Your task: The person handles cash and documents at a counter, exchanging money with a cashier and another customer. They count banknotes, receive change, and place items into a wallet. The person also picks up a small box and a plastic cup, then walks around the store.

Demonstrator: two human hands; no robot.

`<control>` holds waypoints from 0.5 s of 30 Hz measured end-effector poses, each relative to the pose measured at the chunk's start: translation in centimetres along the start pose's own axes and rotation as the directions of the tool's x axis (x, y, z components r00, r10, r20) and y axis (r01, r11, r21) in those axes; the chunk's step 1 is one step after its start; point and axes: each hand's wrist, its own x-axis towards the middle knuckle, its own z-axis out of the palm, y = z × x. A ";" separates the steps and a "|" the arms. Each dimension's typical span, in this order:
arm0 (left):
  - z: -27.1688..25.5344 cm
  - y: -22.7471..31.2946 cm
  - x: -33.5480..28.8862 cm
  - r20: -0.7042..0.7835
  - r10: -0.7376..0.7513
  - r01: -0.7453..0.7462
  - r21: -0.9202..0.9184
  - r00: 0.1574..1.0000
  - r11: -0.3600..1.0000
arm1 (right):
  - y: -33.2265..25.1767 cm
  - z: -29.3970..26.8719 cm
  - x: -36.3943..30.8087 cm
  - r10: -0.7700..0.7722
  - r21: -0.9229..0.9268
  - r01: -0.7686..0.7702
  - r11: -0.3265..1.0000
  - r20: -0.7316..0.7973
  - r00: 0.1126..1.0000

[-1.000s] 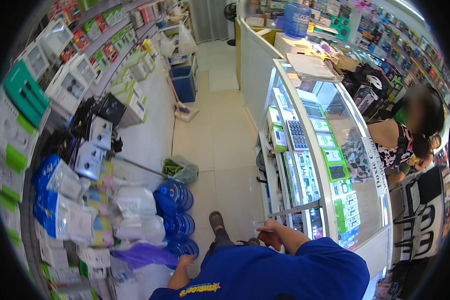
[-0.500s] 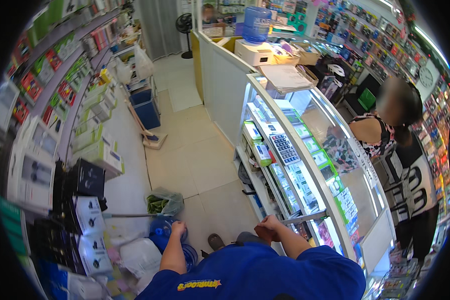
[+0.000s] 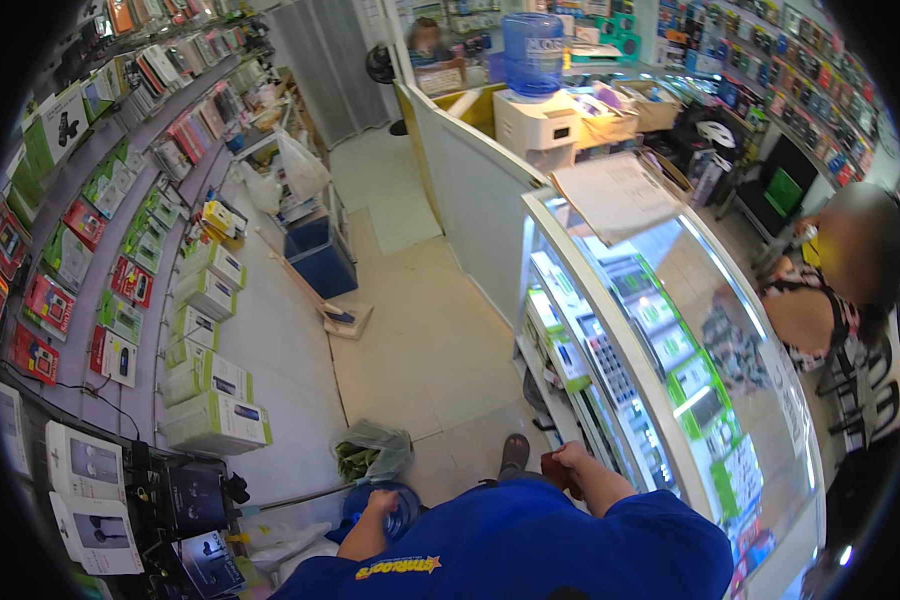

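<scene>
Right hand [image 3: 574, 457] pinches brown object [image 3: 556, 472] near left edge of glass table [image 3: 650, 375]; left hand [image 3: 378, 503] curled, contents I cannot tell.

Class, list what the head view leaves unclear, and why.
Head view: what the brown thing is; the right hand partly covers it.
Head view: whether the left hand holds anything; its back hides the palm.
Head view: part of the blue jug; blue shirt covers it.
Head view: wall goods at upper right; too small and blurred.
</scene>
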 end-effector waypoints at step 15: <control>0.1 10.8 4.3 0.019 -0.063 0.064 -0.056 0.998 0.996 | -22.7 -9.2 17.1 -0.265 -0.229 0.308 0.923 0.201 0.943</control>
